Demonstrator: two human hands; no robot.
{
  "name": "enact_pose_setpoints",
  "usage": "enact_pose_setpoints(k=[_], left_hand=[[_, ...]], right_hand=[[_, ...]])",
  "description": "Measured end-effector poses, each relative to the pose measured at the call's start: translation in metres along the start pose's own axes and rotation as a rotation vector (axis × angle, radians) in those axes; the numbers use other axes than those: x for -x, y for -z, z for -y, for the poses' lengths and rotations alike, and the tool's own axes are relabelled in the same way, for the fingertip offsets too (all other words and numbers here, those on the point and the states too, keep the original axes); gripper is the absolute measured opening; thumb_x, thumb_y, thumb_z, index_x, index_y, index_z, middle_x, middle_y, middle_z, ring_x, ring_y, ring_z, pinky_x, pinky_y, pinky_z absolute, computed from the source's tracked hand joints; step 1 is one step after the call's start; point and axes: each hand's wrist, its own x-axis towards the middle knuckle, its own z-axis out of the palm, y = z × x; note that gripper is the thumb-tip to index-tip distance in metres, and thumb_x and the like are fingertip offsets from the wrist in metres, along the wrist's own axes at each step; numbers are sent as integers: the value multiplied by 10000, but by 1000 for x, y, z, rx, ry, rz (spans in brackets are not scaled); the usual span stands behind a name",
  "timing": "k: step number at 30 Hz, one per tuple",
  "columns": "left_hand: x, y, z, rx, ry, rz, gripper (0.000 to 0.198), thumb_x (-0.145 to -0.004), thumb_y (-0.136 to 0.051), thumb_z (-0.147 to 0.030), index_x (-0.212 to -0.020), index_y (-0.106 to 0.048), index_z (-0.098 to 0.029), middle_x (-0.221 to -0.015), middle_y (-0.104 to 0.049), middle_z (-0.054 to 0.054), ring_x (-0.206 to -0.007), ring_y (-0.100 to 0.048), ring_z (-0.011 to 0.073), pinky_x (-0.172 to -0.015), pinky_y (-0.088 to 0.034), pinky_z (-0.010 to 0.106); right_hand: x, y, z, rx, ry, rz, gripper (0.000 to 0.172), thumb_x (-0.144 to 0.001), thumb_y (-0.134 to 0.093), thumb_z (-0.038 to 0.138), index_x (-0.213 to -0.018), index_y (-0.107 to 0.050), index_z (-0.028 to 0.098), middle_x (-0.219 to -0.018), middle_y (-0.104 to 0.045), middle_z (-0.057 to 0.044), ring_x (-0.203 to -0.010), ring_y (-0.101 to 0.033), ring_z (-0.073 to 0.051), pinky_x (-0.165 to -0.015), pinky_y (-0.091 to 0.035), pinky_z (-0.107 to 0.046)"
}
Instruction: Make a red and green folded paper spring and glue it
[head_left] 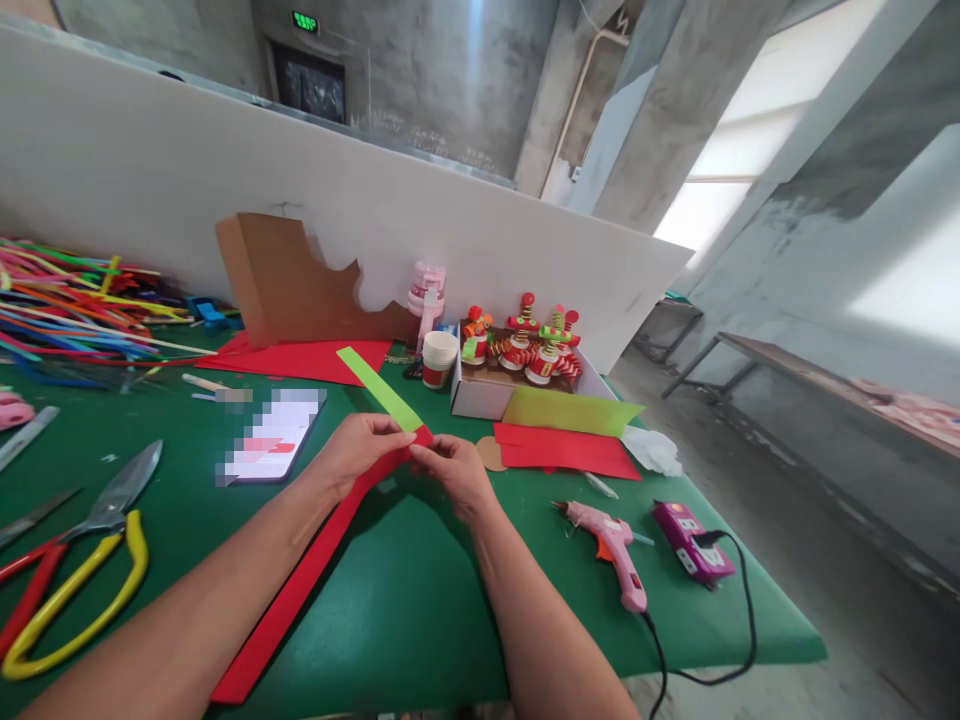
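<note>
Near the middle of the green table, my left hand [367,446] pinches the joined ends of two paper strips. One is a long red paper strip [300,590] running down toward the table's front edge under my left forearm. The other, a light green paper strip [379,388], points away to the upper left. From the other side my right hand [453,470] grips the same red end, its fingertips close to those of my left hand. The strips meet at about a right angle, and my fingers partly cover the overlap.
A pink glue gun [611,545] and purple power box [690,545] lie at right, joined by a cord. Behind are red paper [566,452], a box [487,400] of paper figures and paper cups [439,358]. Large scissors [97,540] and a phone [281,440] lie left.
</note>
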Motion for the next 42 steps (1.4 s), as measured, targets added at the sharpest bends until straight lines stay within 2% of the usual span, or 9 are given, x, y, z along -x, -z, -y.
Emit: enact_pose_setpoints(k=[5, 11, 15, 19, 25, 28, 30, 34, 42], left_hand=[[0, -1, 2, -7, -21, 10, 251, -521, -808, -416, -554, -708, -188, -571, -666, 13, -559, -551, 143, -543, -422, 245], [1, 0, -1, 17, 21, 22, 252, -502, -820, -408, -528, -690, -194, -540, -650, 8, -512, -531, 136, -512, -410, 247], [1, 0, 0, -1, 32, 37, 270, -508, -827, -415, -537, -681, -189, -542, -640, 4, -505, -521, 130, -499, -390, 242], [-1, 1, 3, -23, 6, 30, 267, -512, -822, -416, -549, -690, -187, -550, -640, 6, -521, -529, 136, -510, -395, 244], [-1, 1, 1, -108, -61, 40, 232, -542, -798, -409, -529, -705, -197, -543, -651, 17, -512, -520, 144, -496, -374, 240], [0, 0, -2, -176, -111, 38, 252, -552, -797, -412, -483, -678, -201, -500, -616, 3, -500, -501, 140, -477, -350, 231], [1, -1, -3, -157, -116, 52, 249, -547, -811, -417, -512, -694, -200, -531, -642, 5, -527, -532, 149, -499, -387, 233], [1, -1, -2, -24, -67, 39, 312, -527, -848, -439, -696, -768, -189, -702, -740, 34, -634, -620, 179, -605, -478, 260], [2, -2, 2, 4, -57, -16, 369, -523, -871, -460, -749, -775, -184, -763, -761, 53, -702, -657, 207, -684, -506, 300]], right_hand=[[0, -4, -7, -4, 49, -22, 358, -515, -889, 432, -586, -664, 163, -544, -643, 5, -483, -533, -88, -555, -429, -242], [1, 2, 6, 59, 38, 12, 376, -517, -886, 473, -619, -694, 166, -555, -651, 2, -528, -564, -104, -583, -454, -249], [-1, 7, 10, 41, 65, -56, 407, -539, -860, 529, -644, -709, 166, -560, -650, 1, -539, -573, -107, -598, -474, -253], [-3, 6, 8, 62, 109, -107, 375, -546, -855, 503, -597, -690, 170, -531, -624, 14, -509, -550, -99, -575, -462, -248], [-2, 6, 7, 8, 46, -27, 372, -556, -871, 464, -725, -753, 154, -603, -674, -13, -572, -591, -114, -607, -489, -260], [-1, 7, 5, -34, 40, -36, 365, -524, -886, 444, -711, -752, 160, -628, -686, -15, -588, -601, -118, -585, -491, -256], [-1, 7, 4, -52, 39, -56, 345, -523, -886, 431, -702, -754, 168, -630, -688, -10, -581, -598, -115, -586, -497, -259], [-2, 6, 3, -80, 30, -89, 331, -517, -885, 410, -703, -758, 168, -607, -680, 1, -535, -569, -99, -589, -495, -264], [-2, 5, 3, -79, 42, -112, 290, -531, -864, 397, -665, -745, 169, -548, -634, 16, -513, -523, -92, -539, -434, -245]])
